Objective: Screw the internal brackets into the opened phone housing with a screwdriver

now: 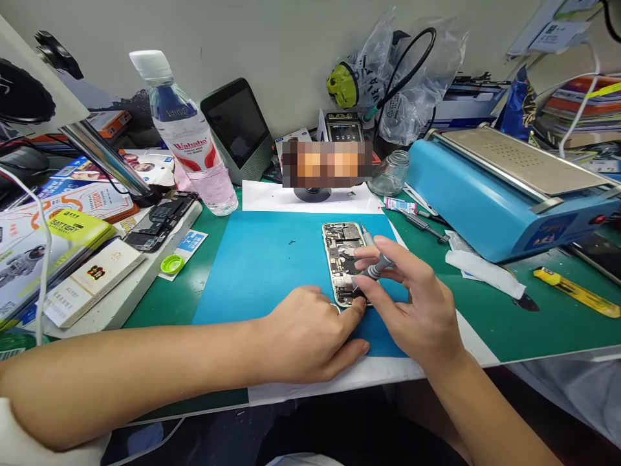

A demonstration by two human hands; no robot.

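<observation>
An opened smartphone [342, 252] lies on the blue work mat [262, 259], its battery and circuit parts exposed. My left hand [315, 336] rests at its near end, the index fingertip pressing on the phone's lower right corner. The left thumb is stretched out on the mat, apart from the index finger, and the other fingers are bent under. Between thumb and fingers, my right hand [420, 301] grips a grey screwdriver [378, 266], tilted down toward the phone's lower part; its tip is hard to see. A thin pointed grey tool [367, 235] shows beyond the right fingers, partly hidden.
A blue heating machine [466, 200] stands right, near a yellow cutter knife [577, 292]. Behind the mat are a glass jar [391, 173] and a round black base. Left are a water bottle [191, 145], another opened phone [162, 220] and stacked boxes [92, 281].
</observation>
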